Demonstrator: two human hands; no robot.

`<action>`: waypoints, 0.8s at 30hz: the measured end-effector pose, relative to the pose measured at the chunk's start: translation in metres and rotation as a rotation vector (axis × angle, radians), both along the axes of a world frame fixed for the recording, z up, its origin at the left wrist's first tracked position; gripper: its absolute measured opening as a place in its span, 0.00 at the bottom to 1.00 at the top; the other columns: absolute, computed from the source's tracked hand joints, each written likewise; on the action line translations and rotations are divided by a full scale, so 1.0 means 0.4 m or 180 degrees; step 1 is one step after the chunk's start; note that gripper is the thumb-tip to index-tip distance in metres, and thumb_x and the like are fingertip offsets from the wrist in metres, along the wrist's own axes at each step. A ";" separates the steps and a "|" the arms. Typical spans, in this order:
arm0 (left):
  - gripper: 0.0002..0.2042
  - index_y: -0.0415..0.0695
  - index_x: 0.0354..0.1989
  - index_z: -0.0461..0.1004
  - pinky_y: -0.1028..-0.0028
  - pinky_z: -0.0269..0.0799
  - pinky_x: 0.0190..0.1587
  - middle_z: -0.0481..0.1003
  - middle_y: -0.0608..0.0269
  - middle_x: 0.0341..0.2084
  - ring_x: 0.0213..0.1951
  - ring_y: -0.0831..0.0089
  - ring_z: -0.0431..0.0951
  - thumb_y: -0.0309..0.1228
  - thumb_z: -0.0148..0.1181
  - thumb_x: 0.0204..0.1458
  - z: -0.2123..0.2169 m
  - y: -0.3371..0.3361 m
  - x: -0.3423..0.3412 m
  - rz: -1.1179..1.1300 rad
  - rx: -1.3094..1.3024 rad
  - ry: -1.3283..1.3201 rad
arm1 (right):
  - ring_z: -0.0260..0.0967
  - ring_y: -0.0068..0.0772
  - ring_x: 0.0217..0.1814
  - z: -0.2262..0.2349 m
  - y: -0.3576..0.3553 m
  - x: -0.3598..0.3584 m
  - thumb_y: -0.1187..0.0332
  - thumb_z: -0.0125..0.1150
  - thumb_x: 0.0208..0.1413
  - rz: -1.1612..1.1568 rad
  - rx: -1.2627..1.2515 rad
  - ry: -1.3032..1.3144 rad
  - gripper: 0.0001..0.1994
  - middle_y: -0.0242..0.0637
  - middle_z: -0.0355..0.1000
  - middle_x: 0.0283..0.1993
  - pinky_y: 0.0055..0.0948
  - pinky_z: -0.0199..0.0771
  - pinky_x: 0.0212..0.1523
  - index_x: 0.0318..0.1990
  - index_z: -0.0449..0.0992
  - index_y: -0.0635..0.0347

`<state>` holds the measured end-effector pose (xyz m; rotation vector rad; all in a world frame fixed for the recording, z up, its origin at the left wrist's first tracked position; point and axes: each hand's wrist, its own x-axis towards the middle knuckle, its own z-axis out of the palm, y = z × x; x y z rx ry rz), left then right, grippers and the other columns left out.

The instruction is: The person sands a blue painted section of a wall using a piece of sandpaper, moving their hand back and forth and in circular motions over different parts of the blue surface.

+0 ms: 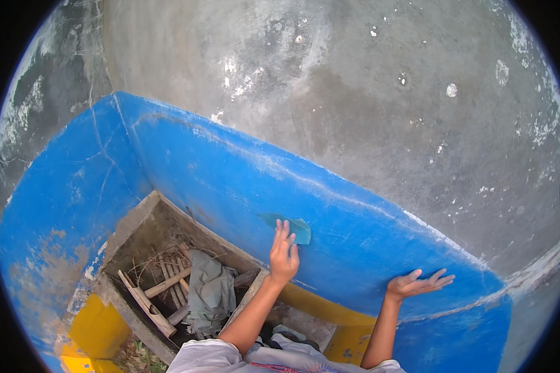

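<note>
My left hand (284, 253) holds a thin teal sheet (301, 231), which looks like sandpaper, against the blue-painted lower wall (230, 168). The fingers lie stretched over the sheet and press on it. One corner of the sheet sticks out to the left of the fingertips, and its right edge shows beside them. Farther right, my right hand (419, 284) is open beside the same wall, fingers apart and pointing right, with nothing in it. Whether its palm touches the paint cannot be made out.
Below my left arm stands a concrete trough (121, 292) with sticks, wooden pieces (146, 304) and a grey cloth (208, 289) inside. Bare grey wall (367, 93) with white flecks rises above the blue band. Yellow paint (99, 326) covers the lower parts.
</note>
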<state>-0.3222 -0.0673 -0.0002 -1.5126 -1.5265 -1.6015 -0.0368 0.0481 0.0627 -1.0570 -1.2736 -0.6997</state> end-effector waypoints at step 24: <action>0.09 0.29 0.43 0.67 0.59 0.55 0.66 0.60 0.36 0.65 0.69 0.47 0.55 0.24 0.45 0.64 0.213 0.005 -0.034 -0.0187 0.0750 -0.1612 | 0.33 0.61 0.78 -0.009 -0.003 0.008 0.51 0.35 0.70 -0.0146 0.0021 -0.0117 0.31 0.57 0.38 0.76 0.62 0.41 0.72 0.68 0.53 0.71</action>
